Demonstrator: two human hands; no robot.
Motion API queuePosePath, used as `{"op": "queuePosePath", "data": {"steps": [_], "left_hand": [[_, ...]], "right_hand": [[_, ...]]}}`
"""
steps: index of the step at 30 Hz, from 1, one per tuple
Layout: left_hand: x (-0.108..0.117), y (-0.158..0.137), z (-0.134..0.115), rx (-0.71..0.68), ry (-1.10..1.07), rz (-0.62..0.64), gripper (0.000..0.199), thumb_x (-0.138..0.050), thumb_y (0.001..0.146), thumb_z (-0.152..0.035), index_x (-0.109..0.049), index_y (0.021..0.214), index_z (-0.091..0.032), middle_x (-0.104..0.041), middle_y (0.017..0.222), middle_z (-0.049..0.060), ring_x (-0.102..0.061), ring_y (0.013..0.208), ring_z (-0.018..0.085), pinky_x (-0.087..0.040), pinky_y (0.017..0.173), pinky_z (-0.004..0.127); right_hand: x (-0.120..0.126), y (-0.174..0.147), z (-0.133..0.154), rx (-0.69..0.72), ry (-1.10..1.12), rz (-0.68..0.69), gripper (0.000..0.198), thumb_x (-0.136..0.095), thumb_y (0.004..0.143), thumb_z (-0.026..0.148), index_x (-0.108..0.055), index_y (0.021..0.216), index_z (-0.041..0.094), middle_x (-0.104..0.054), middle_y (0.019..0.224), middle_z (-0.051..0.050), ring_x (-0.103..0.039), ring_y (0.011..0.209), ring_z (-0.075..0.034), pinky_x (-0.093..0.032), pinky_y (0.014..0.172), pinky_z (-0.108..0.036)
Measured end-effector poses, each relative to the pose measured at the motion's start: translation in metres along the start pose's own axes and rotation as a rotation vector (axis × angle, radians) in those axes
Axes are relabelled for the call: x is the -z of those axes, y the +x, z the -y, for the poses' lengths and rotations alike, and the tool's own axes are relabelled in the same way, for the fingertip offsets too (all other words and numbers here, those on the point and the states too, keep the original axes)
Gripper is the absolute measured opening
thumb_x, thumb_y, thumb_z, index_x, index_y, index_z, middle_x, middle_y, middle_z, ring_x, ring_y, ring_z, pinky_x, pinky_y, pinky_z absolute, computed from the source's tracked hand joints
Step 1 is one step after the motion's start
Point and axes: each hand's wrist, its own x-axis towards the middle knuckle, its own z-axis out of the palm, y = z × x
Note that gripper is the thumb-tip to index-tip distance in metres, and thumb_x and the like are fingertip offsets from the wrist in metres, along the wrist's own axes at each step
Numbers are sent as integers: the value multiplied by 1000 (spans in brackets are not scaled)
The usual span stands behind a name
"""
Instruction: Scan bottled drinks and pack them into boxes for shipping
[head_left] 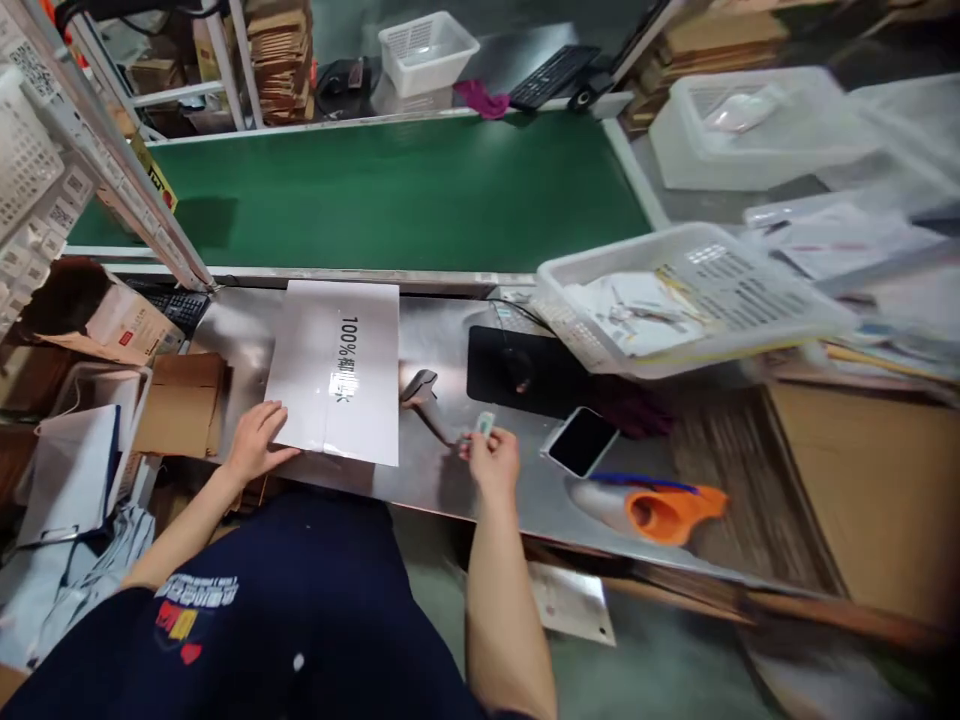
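**Left hand (259,445) at the white package (334,370), right hand (495,465) pinching a small pale slip (486,424)**

The white package lies on the metal table (442,325), its top printed with "100%" and further characters running sideways, partly lost in glare. The left hand touches its near left corner, thumb spread from the fingers; whether it grips or merely rests there, I cannot tell. To the right of the package, apart from it, the right hand holds the small pale slip in a narrow pinch; any marks on the slip are too small to read.

Just beside the package, on its right, lies a handheld scanner (424,396). Farther right of the package are a black mat (487,365) with a mouse (517,368) on it, a dark-screened phone (583,441) and an orange tape dispenser (694,508). A white basket (750,295) with blurred contents sits well to the package's right. Left of the package is folded brown cardboard (180,405); beyond its far edge stretches a green conveyor belt (405,190).
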Motion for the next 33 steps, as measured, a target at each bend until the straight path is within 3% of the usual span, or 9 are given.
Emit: {"op": "queuePosePath", "data": {"steps": [4, 9, 12, 15, 17, 22, 25, 28, 33], "left_hand": [[-5, -14, 7, 166, -106, -97, 76, -78, 92, -52, -50, 153, -18, -63, 145, 24, -62, 135, 39, -54, 111, 57], [-10, -15, 2, 635, -364, -27, 92, -94, 71, -54, -55, 146, -18, -72, 128, 17, -77, 104, 32, -65, 91, 48], [-8, -10, -6, 764, -442, -26, 89, -99, 64, -45, -58, 140, -21, -76, 123, 13, -78, 100, 30, -66, 90, 46], [-4, -5, -13, 806, -457, -29, 82, -99, 64, -41, -60, 134, -22, -76, 123, 11, -78, 98, 29, -65, 89, 43], [-1, -3, -15, 801, -448, -7, 79, -98, 65, -41, -60, 132, -22, -75, 124, 11, -78, 98, 28, -64, 89, 42], [2, 1, -10, 629, -231, -4, 92, -96, 68, -50, -55, 143, -17, -66, 131, 19, -70, 112, 36, -58, 99, 50], [-2, 5, -1, 382, -129, -27, 82, -92, 74, -53, -60, 139, -16, -61, 133, 22, -60, 127, 40, -48, 111, 53], [-8, 10, 8, 204, -174, 11, 67, -86, 81, -55, -64, 133, -19, -63, 128, 19, -61, 123, 37, -45, 112, 51], [-20, 12, 21, 166, -181, -46, 63, -84, 80, -64, -67, 122, -20, -65, 119, 16, -61, 118, 36, -44, 110, 50]], "right_hand": [[-18, -74, 1, -20, 90, 51, 67, -72, 57, 82, -50, 88, 27, -60, 65, 3, -54, 48, -16, -49, 47, -30], [-33, -175, 5, -3, 97, 255, 48, -65, 78, 70, -61, 96, 26, -57, 59, 5, -48, 46, -16, -40, 43, -28], [-30, -220, 10, 102, 54, 329, 47, -58, 90, 62, -70, 115, 25, -75, 90, -5, -69, 78, -24, -58, 68, -36], [-30, -241, 19, 233, -57, 382, 53, -44, 101, 61, -71, 130, 26, -75, 130, -9, -68, 122, -30, -54, 105, -45], [-37, -248, 24, 279, -152, 425, 54, -37, 104, 59, -70, 134, 29, -73, 133, -8, -67, 125, -29, -53, 107, -43], [-71, -257, 29, 365, -302, 470, 50, -36, 103, 57, -71, 122, 26, -71, 113, -10, -72, 101, -28, -57, 87, -39], [-85, -259, 29, 380, -247, 483, 47, -38, 102, 55, -69, 118, 23, -73, 115, -12, -71, 107, -30, -56, 92, -41], [-91, -258, 32, 345, -178, 481, 46, -39, 102, 54, -67, 121, 22, -76, 121, -13, -72, 112, -32, -54, 98, -44], [-100, -254, 43, 309, -92, 476, 43, -43, 102, 52, -66, 123, 23, -79, 118, -10, -73, 110, -31, -53, 98, -44]]}}
